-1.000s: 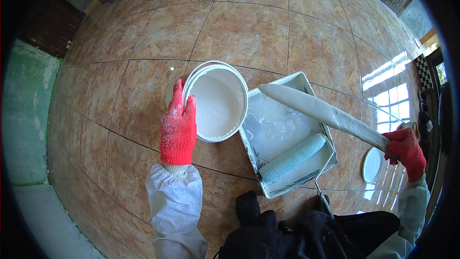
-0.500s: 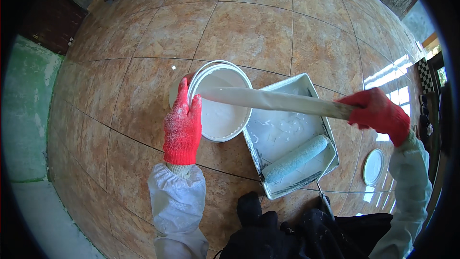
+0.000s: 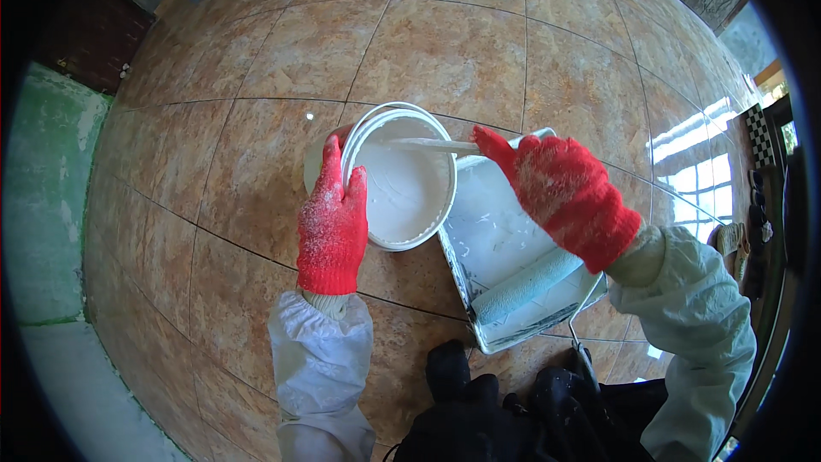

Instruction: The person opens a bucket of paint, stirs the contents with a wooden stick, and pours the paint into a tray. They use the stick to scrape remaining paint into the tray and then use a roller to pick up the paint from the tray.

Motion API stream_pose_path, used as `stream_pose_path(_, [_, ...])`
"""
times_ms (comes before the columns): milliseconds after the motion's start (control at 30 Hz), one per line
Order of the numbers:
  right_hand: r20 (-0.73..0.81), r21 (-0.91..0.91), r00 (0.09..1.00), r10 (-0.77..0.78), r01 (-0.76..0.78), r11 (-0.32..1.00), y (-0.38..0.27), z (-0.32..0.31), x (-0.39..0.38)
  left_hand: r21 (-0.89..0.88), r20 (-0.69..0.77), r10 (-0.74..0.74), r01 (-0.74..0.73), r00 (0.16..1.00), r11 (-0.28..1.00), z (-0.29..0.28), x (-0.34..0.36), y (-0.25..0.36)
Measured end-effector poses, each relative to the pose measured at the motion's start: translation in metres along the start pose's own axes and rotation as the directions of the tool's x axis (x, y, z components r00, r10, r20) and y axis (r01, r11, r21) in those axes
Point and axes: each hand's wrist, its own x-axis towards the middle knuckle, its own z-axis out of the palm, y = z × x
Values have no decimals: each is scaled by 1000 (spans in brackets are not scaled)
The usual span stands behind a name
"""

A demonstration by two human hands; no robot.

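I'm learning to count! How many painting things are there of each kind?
Red gloved hands: 2, left hand and right hand
Paint bucket: 1
Stirring stick: 1
Paint tray: 1
Paint roller: 1
Total: 6

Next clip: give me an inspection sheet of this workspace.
Surface: glossy brown tiled floor.
Job's things: white paint bucket; stirring stick dipped in it; paint tray beside it, roller lying in the tray.
Clutter: nothing seen.
Grippers: left hand, red glove, grips the bucket rim; right hand, red glove, holds the stick.
Cables: nothing seen.
Surroundings: green wall at left; window reflections at right.
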Motion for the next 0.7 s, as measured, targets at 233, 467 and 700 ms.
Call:
stream_pose_path(233, [-14,-110,978,-209,207,972,5,-5,-5,18,-52,80,-79,995,997,6,3,-12])
stream_pose_path(467, [80,568,961,-266,176,804,27,5,-5,69,27,-58,56,998,996,-1,2,-1])
stream_pose_path(700, [682,713,613,-399,-679,174,26,29,5,38,2,-35,35,999,999,1,2,-3])
